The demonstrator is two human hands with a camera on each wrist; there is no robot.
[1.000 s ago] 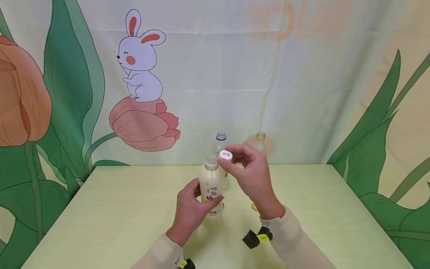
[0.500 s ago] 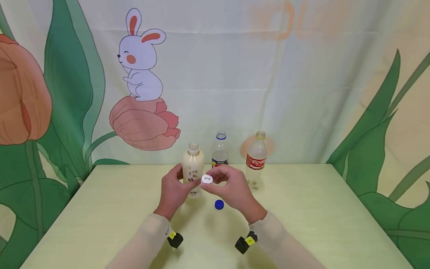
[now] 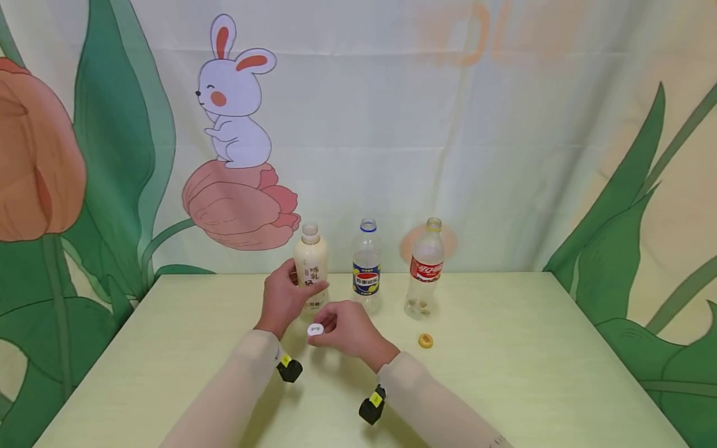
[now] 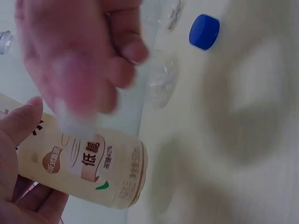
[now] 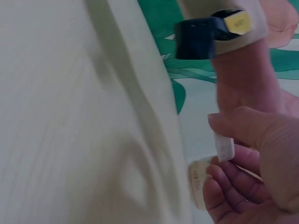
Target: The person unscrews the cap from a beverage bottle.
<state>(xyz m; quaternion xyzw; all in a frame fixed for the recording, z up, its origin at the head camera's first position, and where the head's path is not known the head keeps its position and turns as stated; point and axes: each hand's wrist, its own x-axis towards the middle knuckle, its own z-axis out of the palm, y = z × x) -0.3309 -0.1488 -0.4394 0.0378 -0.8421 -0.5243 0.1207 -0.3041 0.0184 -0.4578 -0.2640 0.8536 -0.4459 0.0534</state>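
My left hand (image 3: 282, 300) grips a cream-coloured drink bottle (image 3: 311, 258) with a bare, uncapped neck, held upright at the back left of the table. Its label shows brown print and a small green mark in the left wrist view. In front of the bottle, my right hand (image 3: 350, 326) pinches a white bottle cap (image 3: 315, 330) between thumb and fingers. The white cap (image 5: 224, 147) shows edge-on in the right wrist view. A blue cap (image 4: 204, 31) lies on the table in the left wrist view; the right hand hides it from the head view.
A clear bottle with a blue label (image 3: 366, 280) stands uncapped right of the cream one. Farther right is an uncapped clear bottle with a red label (image 3: 427, 269), small pale pieces at its bottom. A yellow cap (image 3: 426, 340) lies in front. A printed curtain (image 3: 358, 124) hangs behind the table.
The left hand has carried the cream-coloured bottle left and back, in line with the other bottles. The right hand has moved left and lower with the white cap, uncovering the two clear bottles.
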